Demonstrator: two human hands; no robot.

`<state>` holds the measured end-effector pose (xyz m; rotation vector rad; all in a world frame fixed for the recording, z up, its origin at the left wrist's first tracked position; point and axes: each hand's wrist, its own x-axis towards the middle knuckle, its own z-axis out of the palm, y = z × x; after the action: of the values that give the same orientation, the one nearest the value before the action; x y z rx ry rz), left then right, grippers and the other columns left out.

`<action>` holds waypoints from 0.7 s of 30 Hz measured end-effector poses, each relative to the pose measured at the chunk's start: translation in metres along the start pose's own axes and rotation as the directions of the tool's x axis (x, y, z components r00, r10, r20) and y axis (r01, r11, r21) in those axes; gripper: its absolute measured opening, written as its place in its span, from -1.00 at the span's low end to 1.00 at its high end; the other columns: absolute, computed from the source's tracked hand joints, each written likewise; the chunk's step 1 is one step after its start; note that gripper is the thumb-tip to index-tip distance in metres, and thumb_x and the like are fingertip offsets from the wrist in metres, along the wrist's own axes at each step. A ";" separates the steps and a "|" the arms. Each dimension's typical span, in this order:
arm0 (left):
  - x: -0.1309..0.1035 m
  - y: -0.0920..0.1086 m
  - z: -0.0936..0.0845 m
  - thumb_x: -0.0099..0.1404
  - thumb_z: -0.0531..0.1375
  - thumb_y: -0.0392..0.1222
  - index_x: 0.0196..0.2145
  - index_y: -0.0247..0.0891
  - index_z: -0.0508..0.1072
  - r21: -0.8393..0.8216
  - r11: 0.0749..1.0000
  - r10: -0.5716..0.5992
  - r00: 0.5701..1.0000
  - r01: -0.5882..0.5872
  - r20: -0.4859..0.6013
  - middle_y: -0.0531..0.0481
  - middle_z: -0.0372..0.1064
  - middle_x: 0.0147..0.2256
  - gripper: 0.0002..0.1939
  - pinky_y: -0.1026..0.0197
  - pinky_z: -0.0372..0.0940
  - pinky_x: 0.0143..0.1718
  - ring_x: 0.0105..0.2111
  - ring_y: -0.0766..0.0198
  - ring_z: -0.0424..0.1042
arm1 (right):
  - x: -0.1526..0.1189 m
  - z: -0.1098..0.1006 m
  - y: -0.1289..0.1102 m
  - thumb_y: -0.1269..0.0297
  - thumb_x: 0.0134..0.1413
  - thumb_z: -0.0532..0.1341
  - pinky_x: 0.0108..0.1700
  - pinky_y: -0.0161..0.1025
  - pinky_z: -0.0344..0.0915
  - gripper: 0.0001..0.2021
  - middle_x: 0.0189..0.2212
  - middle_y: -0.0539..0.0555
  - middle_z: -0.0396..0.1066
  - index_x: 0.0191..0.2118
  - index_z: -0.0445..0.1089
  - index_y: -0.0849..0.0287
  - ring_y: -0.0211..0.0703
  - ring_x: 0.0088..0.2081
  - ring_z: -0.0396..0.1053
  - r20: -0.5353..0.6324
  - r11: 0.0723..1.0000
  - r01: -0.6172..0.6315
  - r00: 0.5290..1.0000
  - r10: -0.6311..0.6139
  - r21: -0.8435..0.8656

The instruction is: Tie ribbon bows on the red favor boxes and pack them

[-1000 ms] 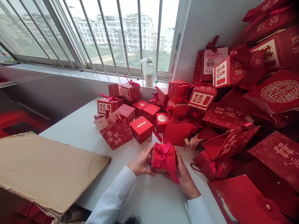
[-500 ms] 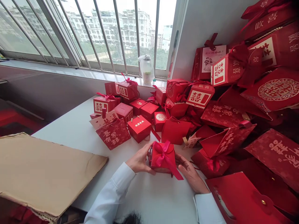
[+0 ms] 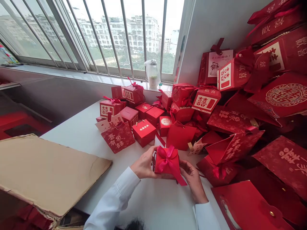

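Observation:
A small red gift box (image 3: 159,154) with a pink ribbon bow (image 3: 167,159) on top is between my hands, low over the white table (image 3: 153,198). My left hand (image 3: 143,164) grips its left side, thumb along the near edge. On the opposite side, the fingers of my right hand (image 3: 193,179) are bent against the box; their tips are partly hidden behind it. One ribbon tail hangs over the near right corner. Just beyond stand a red box with gold lettering (image 3: 144,131) and a plain red bag (image 3: 180,135).
Red boxes and bags (image 3: 230,118) are heaped along the right side and back of the table. A cardboard carton (image 3: 52,172) with an open flap overlaps the table's left edge. On the windowsill stands a plastic-wrapped cup (image 3: 153,75) before the barred window.
My right hand has drawn in closer, its fingers now bent at the box's right side. The left hand keeps its hold, and the view has shifted slightly.

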<state>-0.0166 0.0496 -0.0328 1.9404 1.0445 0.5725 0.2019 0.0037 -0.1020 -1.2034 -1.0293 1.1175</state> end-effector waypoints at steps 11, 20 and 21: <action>-0.049 0.066 -0.026 -0.11 0.34 -0.18 0.07 -0.06 -0.08 0.001 0.993 -0.117 0.979 0.119 -0.166 -0.13 0.14 0.06 -0.12 0.19 0.41 -0.35 -0.39 0.33 0.39 | -0.002 -0.009 0.015 0.01 -0.22 0.37 -0.28 -0.18 0.39 -0.64 -0.42 0.08 0.48 -0.34 0.46 0.19 -0.08 -0.34 0.43 -0.028 0.996 -0.082 0.996 0.081 -0.023; -0.175 0.104 -0.095 -0.08 0.36 -0.12 0.14 0.01 -0.03 0.141 0.909 -0.282 0.830 0.391 -0.481 -0.02 0.21 0.06 -0.09 0.25 0.37 -0.20 -0.07 0.12 0.38 | -0.010 -0.014 0.017 0.00 -0.33 0.35 -0.24 -0.06 0.38 -0.67 -0.36 0.18 0.52 -0.38 0.49 0.07 0.09 -0.31 0.47 0.017 0.951 -0.204 0.977 0.214 -0.230; -0.194 0.103 -0.103 -0.10 0.37 -0.11 0.12 -0.01 0.01 0.185 0.888 -0.271 0.805 0.421 -0.528 0.03 0.25 0.03 -0.11 0.27 0.36 -0.20 -0.09 0.14 0.39 | -0.010 -0.016 0.020 0.01 -0.35 0.35 -0.29 -0.06 0.38 -0.70 -0.38 0.20 0.52 -0.41 0.50 0.04 0.11 -0.33 0.48 0.008 0.948 -0.208 0.976 0.216 -0.241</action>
<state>-0.1489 -0.0962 0.1087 1.8120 1.8655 0.7500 0.2139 -0.0081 -0.1230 -1.5217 -1.1032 1.2075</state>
